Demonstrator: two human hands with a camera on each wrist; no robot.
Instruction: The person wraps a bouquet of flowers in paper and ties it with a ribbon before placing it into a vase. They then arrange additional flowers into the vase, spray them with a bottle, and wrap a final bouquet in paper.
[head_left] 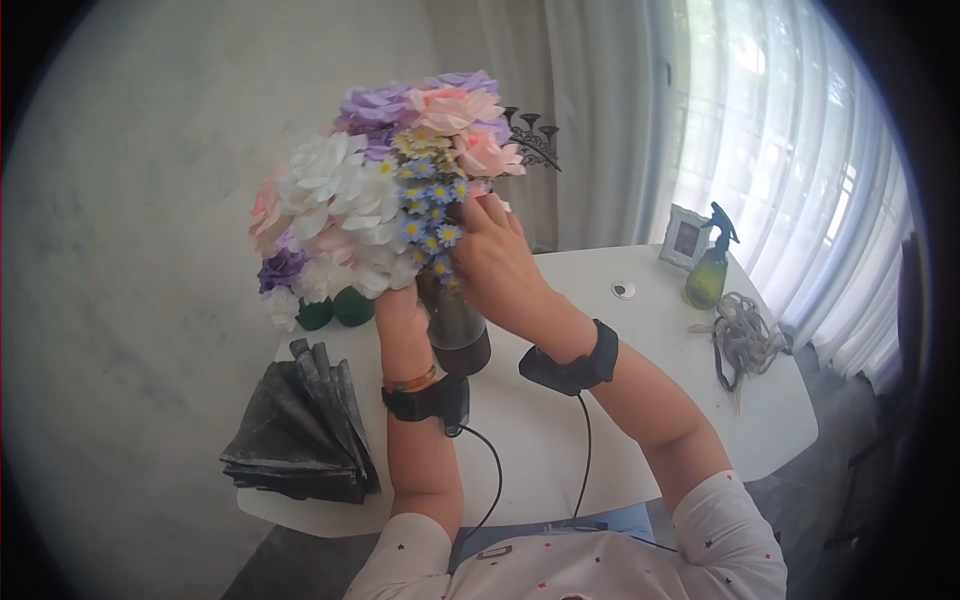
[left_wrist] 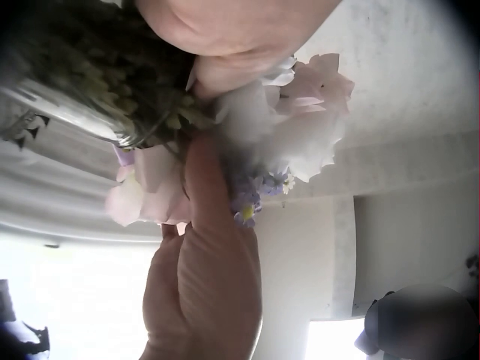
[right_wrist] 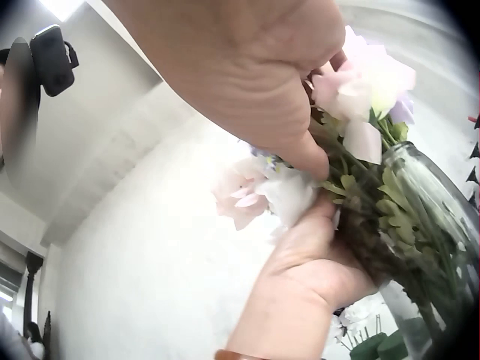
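Clear glass vase (head_left: 461,335) centred over the near part of the white table (head_left: 665,325); whether its base rests there cannot be told. Contents: leafy green stems through the neck and body, lower part dark. Above the rim, the bouquet (head_left: 340,190): white blooms left, pink and purple far, small blue flowers (head_left: 430,210) right of centre.

Left hand (head_left: 403,312) grips the stems from the left, just above the rim, thumb side against them; fingertips hidden. Right hand (head_left: 500,262) holds the bouquet's right side, fingers bent in beside a pink bloom, thumb along the stems; fingertip spacing cannot be told.

Far right: spray bottle (head_left: 706,281), yellow-green, fill level unclear, in front of a picture frame (head_left: 685,238). Near left: folded black sheets (head_left: 300,430).
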